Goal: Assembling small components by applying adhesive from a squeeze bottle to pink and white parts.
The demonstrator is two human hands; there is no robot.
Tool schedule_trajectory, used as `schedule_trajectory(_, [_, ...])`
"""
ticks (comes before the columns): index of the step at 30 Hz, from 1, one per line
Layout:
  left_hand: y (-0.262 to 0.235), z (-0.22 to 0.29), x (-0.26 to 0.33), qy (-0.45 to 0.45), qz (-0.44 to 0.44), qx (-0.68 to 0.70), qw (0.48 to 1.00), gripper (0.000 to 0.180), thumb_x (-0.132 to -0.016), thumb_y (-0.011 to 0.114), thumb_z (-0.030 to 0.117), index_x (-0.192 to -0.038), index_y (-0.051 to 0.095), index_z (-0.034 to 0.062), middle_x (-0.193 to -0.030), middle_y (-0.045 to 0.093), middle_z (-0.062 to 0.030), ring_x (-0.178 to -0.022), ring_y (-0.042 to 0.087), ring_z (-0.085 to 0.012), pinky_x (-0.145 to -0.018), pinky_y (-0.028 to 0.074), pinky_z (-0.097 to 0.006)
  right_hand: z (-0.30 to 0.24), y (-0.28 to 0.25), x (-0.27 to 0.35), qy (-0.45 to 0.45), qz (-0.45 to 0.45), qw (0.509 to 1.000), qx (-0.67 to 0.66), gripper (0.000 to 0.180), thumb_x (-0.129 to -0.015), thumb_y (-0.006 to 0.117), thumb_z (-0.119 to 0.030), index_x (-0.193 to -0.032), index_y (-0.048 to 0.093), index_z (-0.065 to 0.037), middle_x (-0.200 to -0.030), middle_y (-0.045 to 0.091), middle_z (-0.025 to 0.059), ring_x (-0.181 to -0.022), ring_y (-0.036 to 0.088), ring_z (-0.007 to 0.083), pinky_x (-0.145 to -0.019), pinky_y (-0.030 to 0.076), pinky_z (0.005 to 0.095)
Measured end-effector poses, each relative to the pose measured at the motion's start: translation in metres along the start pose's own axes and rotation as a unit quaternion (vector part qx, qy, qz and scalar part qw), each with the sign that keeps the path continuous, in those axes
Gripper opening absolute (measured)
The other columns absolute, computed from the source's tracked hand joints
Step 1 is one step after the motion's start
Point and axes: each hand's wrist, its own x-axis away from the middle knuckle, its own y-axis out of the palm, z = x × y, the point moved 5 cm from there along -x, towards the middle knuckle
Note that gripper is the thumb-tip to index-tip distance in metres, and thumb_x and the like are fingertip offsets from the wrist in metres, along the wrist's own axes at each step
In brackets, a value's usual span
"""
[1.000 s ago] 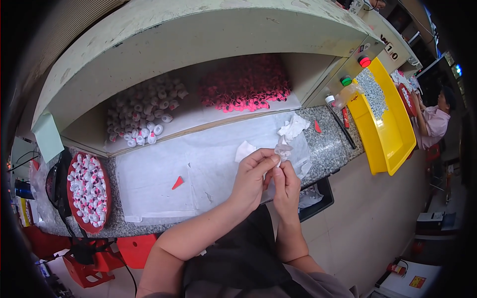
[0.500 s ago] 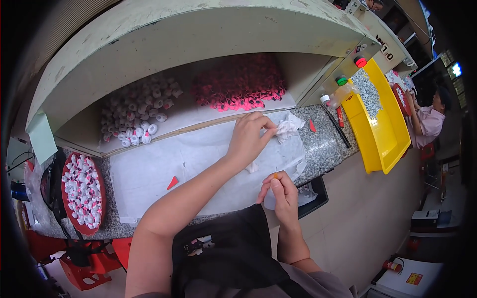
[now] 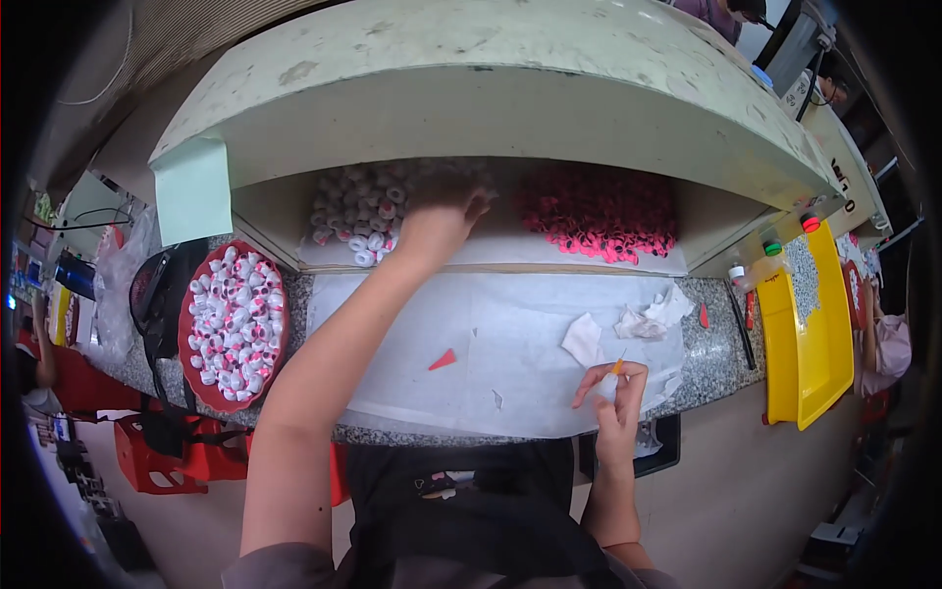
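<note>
My left hand (image 3: 444,218) reaches into the open shelf, over the right side of a heap of small white rounded pieces (image 3: 358,211). Motion smears its fingers, so whether they hold anything is unclear. Low over the right part of the white sheet (image 3: 412,324), my right hand (image 3: 618,412) is closed around a small white bottle (image 3: 607,387) with an orange needle tip (image 3: 617,367) pointing up. Just beyond that hand lie a flat white scrap (image 3: 583,339) and crumpled white tissue (image 3: 655,316). A heap of pink-and-black pieces (image 3: 599,216) fills the shelf's right side.
The pale green shelf unit (image 3: 491,103) overhangs the granite counter. On the left stands a red tray (image 3: 286,339) of white-and-pink pieces beside a black bag (image 3: 162,285). Red triangular scraps (image 3: 444,360), a black pen (image 3: 741,332) and a yellow bin (image 3: 783,363) are about. Other people sit farther off.
My left hand has left the crumpled tissue and moved left and away into the shelf, to the white pieces. The bottle in my right hand now shows more. The view has swung left.
</note>
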Motion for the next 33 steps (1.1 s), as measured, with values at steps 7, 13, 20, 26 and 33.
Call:
schedule_trajectory(7, [0.055,-0.021,-0.036,0.087,0.281,-0.205,0.934,0.022,-0.073,0.049,0.008,-0.092,0.058,0.0027,-0.098,0.054,-0.0172,-0.095,0.050,-0.0327,-0.084,0.036,-0.044,-0.007,0.025,0.010,0.069,-0.021,0.997,-0.022,0.041,-0.080,0.045,-0.006,-0.116,0.027,-0.002,-0.095,0.046,0.0136,-0.076,0.051,0.0183,-0.065,0.045,0.0301])
schedule_trajectory(13, [0.035,-0.010,-0.010,0.181,0.190,-0.107,0.959,0.025,-0.073,0.052,0.009,-0.098,0.055,0.0030,-0.097,0.056,-0.0148,-0.087,0.054,-0.0270,-0.074,0.044,-0.037,-0.011,0.036,0.014,0.053,-0.029,0.998,0.000,0.043,-0.080,0.043,-0.001,-0.121,0.029,0.000,-0.099,0.044,0.0129,-0.077,0.051,0.0183,-0.059,0.050,0.0296])
schedule_trajectory(20, [-0.023,0.014,0.108,-0.212,-0.060,0.679,0.700,0.013,-0.082,0.047,0.009,-0.092,0.053,0.0035,-0.093,0.054,-0.0080,-0.074,0.055,-0.0139,-0.065,0.045,-0.024,-0.014,0.050,0.012,0.065,0.039,0.987,-0.142,0.033,-0.077,0.050,-0.007,-0.105,0.033,-0.001,-0.090,0.049,0.0148,-0.069,0.055,0.0244,-0.050,0.050,0.0318])
schedule_trajectory(26, [0.000,0.026,0.176,-0.269,-0.053,0.870,0.410,0.020,-0.081,0.048,0.009,-0.100,0.052,0.0025,-0.103,0.051,-0.0112,-0.073,0.053,-0.0139,-0.065,0.043,-0.022,-0.017,0.089,0.007,0.097,0.029,0.976,-0.194,0.029,-0.077,0.053,-0.011,-0.099,0.035,-0.004,-0.090,0.048,0.0144,-0.066,0.055,0.0224,-0.045,0.048,0.0291])
schedule_trajectory(33, [0.000,0.020,0.205,-0.230,0.030,0.795,0.560,0.027,-0.078,0.053,0.003,-0.105,0.049,0.0006,-0.104,0.052,-0.0123,-0.077,0.053,-0.0140,-0.069,0.044,-0.025,-0.017,0.089,0.008,0.047,0.023,0.980,-0.193,0.030,-0.076,0.057,-0.012,-0.100,0.039,-0.005,-0.095,0.045,0.0096,-0.061,0.052,0.0180,-0.045,0.045,0.0246])
